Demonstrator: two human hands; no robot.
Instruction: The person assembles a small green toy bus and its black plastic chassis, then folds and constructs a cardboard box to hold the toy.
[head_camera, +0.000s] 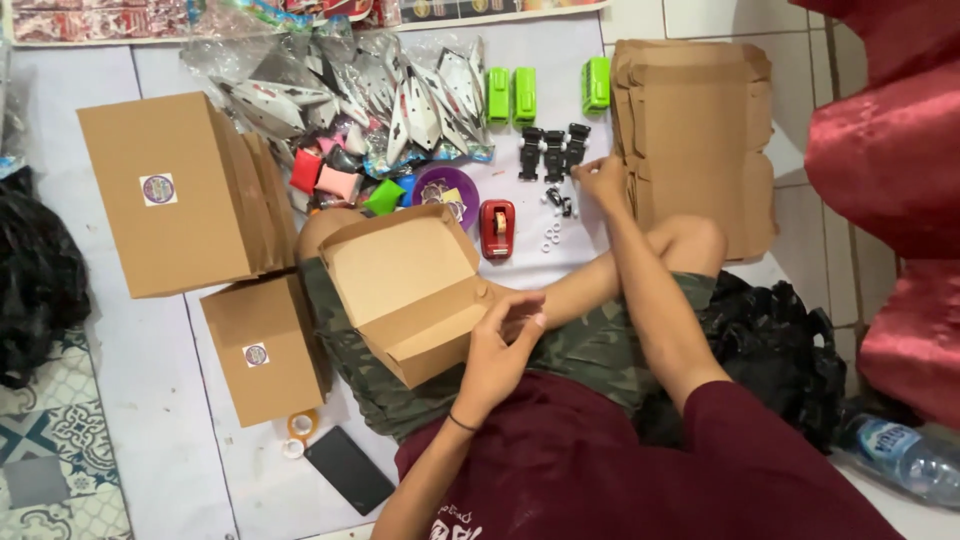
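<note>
An open brown cardboard box (405, 285) rests on my lap with its lid up. My left hand (503, 345) grips the box's near right edge. My right hand (603, 178) reaches forward to the floor, fingers closed at small black toy parts (553, 150) and beside a stack of flat cardboard blanks (695, 130). Whether it holds a part I cannot tell. Small white rings (551, 238) lie just below it. Three green blocks (520, 93) stand behind the black parts.
Closed brown boxes (170, 190) with round stickers stand at left, another (265, 350) below. Bagged white toy pieces (400, 95), a purple bowl (447, 190), a red tape dispenser (497, 228), a phone (348, 470), a water bottle (905, 455) and red cloth (890, 150) surround me.
</note>
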